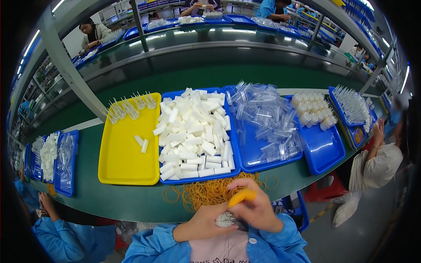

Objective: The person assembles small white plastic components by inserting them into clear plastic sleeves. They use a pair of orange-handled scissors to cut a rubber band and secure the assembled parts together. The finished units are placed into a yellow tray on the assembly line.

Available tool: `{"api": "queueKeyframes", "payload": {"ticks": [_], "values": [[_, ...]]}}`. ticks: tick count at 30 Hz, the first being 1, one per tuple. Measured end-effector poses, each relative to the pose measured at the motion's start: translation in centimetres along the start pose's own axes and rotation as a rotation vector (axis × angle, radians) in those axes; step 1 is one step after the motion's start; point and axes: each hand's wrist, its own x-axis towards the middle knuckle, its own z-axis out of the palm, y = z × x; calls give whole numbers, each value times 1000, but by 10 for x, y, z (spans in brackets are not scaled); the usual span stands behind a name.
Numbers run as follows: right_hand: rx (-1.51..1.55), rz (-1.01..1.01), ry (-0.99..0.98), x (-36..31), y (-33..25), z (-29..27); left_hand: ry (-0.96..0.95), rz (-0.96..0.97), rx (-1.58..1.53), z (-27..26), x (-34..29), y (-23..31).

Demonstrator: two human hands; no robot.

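Observation:
My left hand point(203, 224) is wrapped round a small round bundle point(225, 219) of whitish pieces with thin spiky ends, held close to my chest. Just beside it, my right hand point(258, 208) has its fingers bent against the bundle's side. An orange finger cot point(242, 198) covers one of its fingers. What the right fingertips pinch, if anything, is hidden. Beyond both hands, a loose heap of yellow-brown rubber bands point(197, 195) lies along the near edge of the green table point(131, 206).
A yellow tray point(125, 162) carries spiky clear clusters and two white pieces. Blue trays hold white foam blocks point(193, 131), clear plastic tubes point(267, 122) and pale bundles point(311, 107). Seated people work at both sides point(66, 239) and across the belt point(272, 8). A metal post point(79, 79) rises behind the yellow tray.

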Motion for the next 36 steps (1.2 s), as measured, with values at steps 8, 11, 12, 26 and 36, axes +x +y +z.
{"api": "queueKeyframes", "payload": {"ticks": [8,11,12,26,36], "values": [[-1039,-904,-292,-14,-17,17,-31,-15,-343,-28,-1,8],[-1121,-648,12,-22,-27,11,50,53,-733,-40,-19,3],[-1099,-517,-72,-18,-29,9,117,138,-907,-41,-17,0],[847,286,-269,5,8,-5,565,392,512,-26,-1,-4],[-760,-355,121,2,-1,10,411,76,369,-17,6,11]]}}
